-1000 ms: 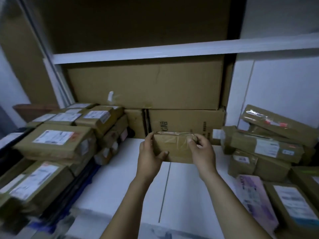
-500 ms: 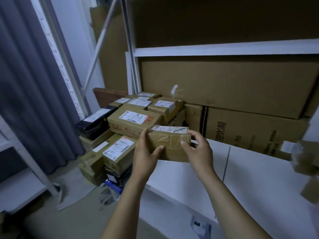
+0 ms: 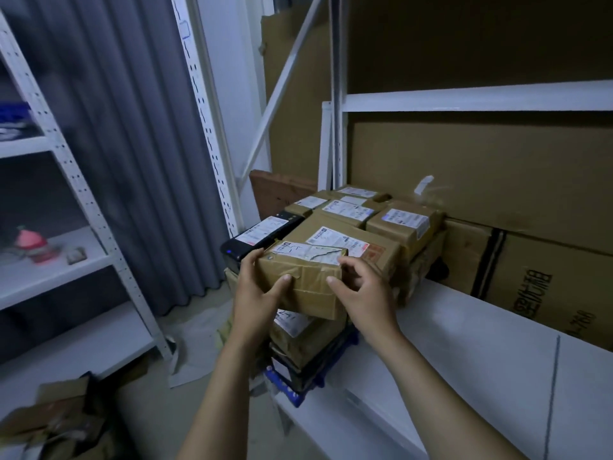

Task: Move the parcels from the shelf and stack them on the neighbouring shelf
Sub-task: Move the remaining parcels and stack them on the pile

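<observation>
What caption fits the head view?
The left hand and right hand hold a taped brown parcel at the stack of labelled parcels by the white shelf.

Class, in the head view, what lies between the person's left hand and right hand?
A small brown taped cardboard parcel with a white label; the left hand and right hand grip its ends. The head view shows it.

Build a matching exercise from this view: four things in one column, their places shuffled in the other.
Things
1. taped parcel
2. black box
3. pink object
4. printed carton

Places
A. on the shelf unit at far left
B. at the back of the white shelf on the right
C. held between left hand and right hand
D. left edge of the parcel stack, white label on top

Pairs: 1-C, 2-D, 3-A, 4-B
</observation>
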